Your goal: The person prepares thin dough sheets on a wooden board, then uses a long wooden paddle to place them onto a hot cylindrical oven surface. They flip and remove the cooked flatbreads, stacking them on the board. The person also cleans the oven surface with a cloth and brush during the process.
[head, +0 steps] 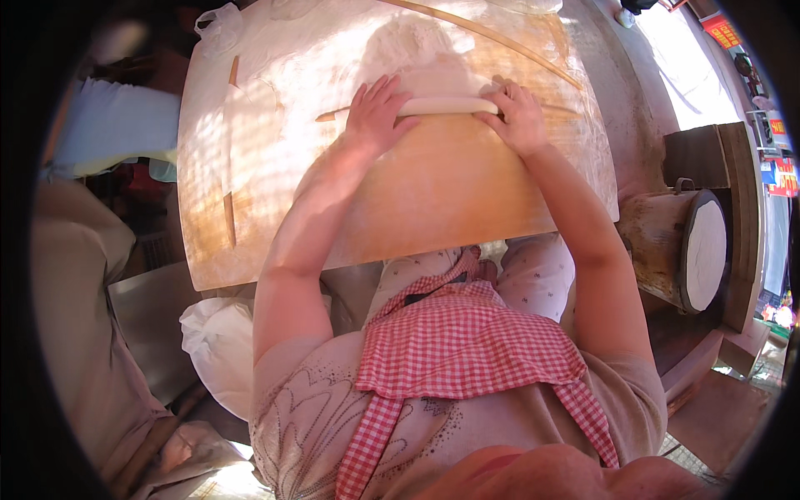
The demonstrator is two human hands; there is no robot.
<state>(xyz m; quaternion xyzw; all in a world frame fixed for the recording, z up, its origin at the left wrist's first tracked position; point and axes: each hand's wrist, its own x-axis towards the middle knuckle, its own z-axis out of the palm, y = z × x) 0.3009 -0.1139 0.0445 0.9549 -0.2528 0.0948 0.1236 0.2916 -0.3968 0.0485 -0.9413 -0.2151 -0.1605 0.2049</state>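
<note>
A pale sheet of dough is wound around a thin wooden rolling pin, whose tapered tip sticks out at the left. My left hand lies over the left part of this roll, fingers stretched forward and thumb on the near side. At the roll's right end my right hand curls over it, thumb also on the near side. Beyond the roll, flat dough dusted with white flour spreads over the board. Under the roll is a large wooden board, bare and orange-brown towards me.
A second rolling pin lies lengthwise at left, its middle pale. A long wooden stick crosses the far right. A clear plastic bag sits at the far left corner. Right of the board is a metal drum; a white sack stands below left.
</note>
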